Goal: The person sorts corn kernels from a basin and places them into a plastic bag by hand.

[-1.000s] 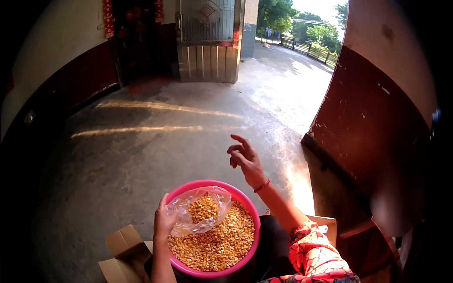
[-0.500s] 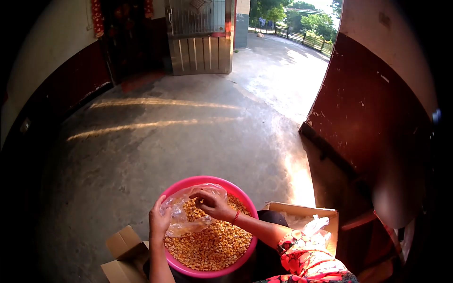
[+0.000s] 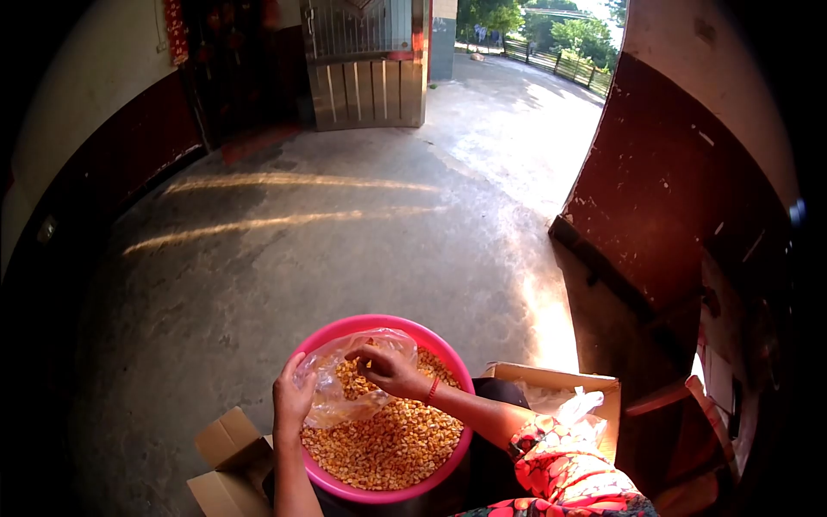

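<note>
A pink basin (image 3: pixel 468 379) full of yellow-orange corn kernels (image 3: pixel 388 452) sits low in front of me. Over the kernels, a clear plastic bag (image 3: pixel 326 412) is spread with its mouth held apart. My left hand (image 3: pixel 293 398) grips the bag's edge at the basin's left side, fingers closed on the plastic. Above the bag's mouth is my right hand (image 3: pixel 392 372), its fingers curled together and pointing left; what they hold, if anything, is hidden. A red bracelet (image 3: pixel 432 391) circles the right wrist.
To the right stands an open cardboard box (image 3: pixel 610 405) with clear plastic bags (image 3: pixel 579 407) inside. Another open cardboard box (image 3: pixel 228 438) is at the lower left. Concrete floor (image 3: pixel 284 284) stretches to a metal door (image 3: pixel 366 86). A wooden chair-like frame (image 3: pixel 689 392) stands far right.
The view has shifted slightly. Both hands stay nearly in place, the left still on the bag and the right still curled above it.
</note>
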`<action>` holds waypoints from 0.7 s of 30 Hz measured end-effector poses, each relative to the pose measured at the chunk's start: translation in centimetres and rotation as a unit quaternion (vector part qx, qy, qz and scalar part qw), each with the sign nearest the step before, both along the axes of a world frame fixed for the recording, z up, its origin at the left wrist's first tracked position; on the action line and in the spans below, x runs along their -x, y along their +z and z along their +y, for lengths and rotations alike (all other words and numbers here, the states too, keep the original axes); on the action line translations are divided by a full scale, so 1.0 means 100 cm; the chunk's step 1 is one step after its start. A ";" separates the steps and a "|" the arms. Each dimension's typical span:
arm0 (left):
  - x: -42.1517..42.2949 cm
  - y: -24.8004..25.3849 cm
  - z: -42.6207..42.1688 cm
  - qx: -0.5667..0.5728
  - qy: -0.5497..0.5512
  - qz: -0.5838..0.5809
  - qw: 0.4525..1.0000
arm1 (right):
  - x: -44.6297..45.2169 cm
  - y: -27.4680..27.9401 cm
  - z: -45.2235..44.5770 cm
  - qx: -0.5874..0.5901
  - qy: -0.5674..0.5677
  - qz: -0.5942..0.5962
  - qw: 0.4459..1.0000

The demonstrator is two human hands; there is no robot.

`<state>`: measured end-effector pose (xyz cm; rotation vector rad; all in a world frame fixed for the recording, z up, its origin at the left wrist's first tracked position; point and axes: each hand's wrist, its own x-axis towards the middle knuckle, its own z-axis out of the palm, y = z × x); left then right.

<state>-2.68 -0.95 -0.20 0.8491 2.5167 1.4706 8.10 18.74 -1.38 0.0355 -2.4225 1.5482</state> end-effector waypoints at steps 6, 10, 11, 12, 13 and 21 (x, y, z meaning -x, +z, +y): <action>0.010 -0.025 -0.004 -0.003 -0.003 0.009 1.000 | 0.004 0.000 -0.010 0.010 -0.098 0.022 0.995; 0.011 -0.028 -0.004 -0.017 -0.001 0.004 1.000 | -0.005 0.003 -0.004 0.035 0.019 0.092 0.995; 0.010 -0.027 -0.003 -0.017 0.002 -0.004 1.000 | -0.005 0.004 -0.004 0.036 0.019 0.092 0.995; 0.010 -0.025 -0.003 -0.016 0.002 -0.004 1.000 | -0.005 0.006 -0.004 0.023 0.018 0.097 0.995; 0.010 -0.023 -0.002 -0.008 -0.003 0.035 0.999 | -0.005 0.007 -0.005 0.009 0.017 0.103 0.995; 0.004 -0.013 0.000 0.038 0.017 0.030 0.999 | -0.025 0.026 -0.038 0.140 0.301 -0.011 0.943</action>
